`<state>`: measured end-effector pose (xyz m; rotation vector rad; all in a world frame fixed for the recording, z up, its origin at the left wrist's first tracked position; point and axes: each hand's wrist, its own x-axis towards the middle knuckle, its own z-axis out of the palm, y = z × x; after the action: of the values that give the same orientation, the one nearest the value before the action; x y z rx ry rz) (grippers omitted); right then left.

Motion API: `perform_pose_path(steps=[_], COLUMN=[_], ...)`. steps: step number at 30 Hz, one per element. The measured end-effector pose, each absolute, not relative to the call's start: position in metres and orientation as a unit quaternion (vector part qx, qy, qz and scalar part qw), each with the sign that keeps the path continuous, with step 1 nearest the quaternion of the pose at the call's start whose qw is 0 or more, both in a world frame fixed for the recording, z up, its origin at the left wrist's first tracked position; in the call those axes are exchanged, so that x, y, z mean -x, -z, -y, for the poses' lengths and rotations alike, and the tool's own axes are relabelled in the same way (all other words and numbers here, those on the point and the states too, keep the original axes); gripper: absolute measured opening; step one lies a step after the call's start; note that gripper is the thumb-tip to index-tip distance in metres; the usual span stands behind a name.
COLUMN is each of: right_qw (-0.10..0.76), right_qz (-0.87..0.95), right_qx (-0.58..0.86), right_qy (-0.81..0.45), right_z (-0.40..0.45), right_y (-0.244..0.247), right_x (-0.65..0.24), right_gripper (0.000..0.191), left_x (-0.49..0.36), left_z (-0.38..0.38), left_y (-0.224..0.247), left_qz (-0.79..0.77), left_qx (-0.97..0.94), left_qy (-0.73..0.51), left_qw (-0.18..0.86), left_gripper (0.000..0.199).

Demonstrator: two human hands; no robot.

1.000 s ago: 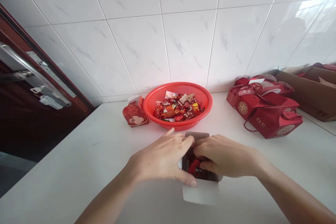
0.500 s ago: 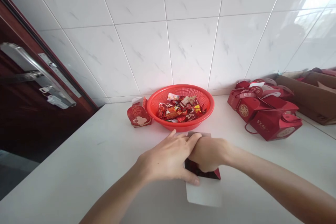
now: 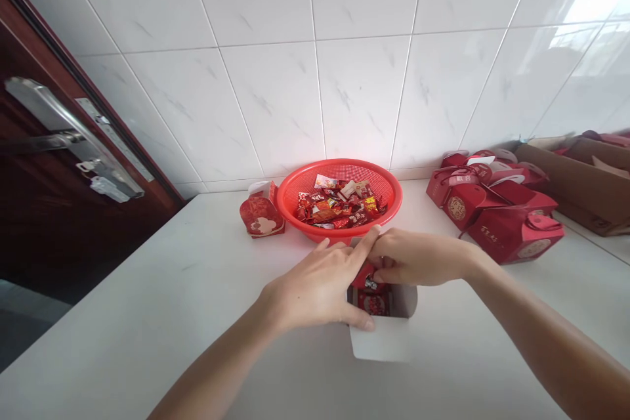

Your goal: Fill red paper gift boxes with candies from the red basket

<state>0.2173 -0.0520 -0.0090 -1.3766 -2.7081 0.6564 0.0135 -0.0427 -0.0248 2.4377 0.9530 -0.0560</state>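
Observation:
An open candy box (image 3: 381, 340) stands on the table in front of me, its pale front flap folded down. My left hand (image 3: 319, 289) is closed round the box's left side, thumb at the front edge and fingers toward the back. My right hand (image 3: 413, 259) is over the box's opening with its fingers pinched at a red wrapped candy (image 3: 367, 277) with a silvery end. Another red candy packet (image 3: 373, 304) lies inside the box. Right behind the hands sits a red plastic basket (image 3: 290, 193) with many wrapped candies (image 3: 339, 203).
A small open red box (image 3: 263, 213) stands left of the basket. Several closed red gift boxes (image 3: 502, 223) are grouped at the right, beside a brown cardboard box (image 3: 581, 184). White tiles line the wall behind; a dark red door (image 3: 39, 164) is at the left.
My right hand has risen out of the box, back and to the right, with the candy at its fingertips. The box's inside now shows. My left hand stays on the box.

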Motion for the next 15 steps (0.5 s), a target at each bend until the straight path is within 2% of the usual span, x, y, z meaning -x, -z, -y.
perform_pose_path(steps=[5, 15], right_qw=[0.061, -0.062], right_qz=[0.862, 0.867], right_qx=[0.458, 0.489], right_qy=[-0.208, -0.075], right_z=[0.058, 0.068], right_y=[0.006, 0.032], right_x=[-0.222, -0.196], right_gripper=[0.017, 0.017], left_x=[-0.015, -0.016], left_z=[0.042, 0.043], left_y=[0.028, 0.028], left_qz=[-0.356, -0.358], left_qx=[-0.897, -0.897], left_qy=[0.018, 0.019], left_qw=[0.263, 0.259], left_gripper=[0.12, 0.123])
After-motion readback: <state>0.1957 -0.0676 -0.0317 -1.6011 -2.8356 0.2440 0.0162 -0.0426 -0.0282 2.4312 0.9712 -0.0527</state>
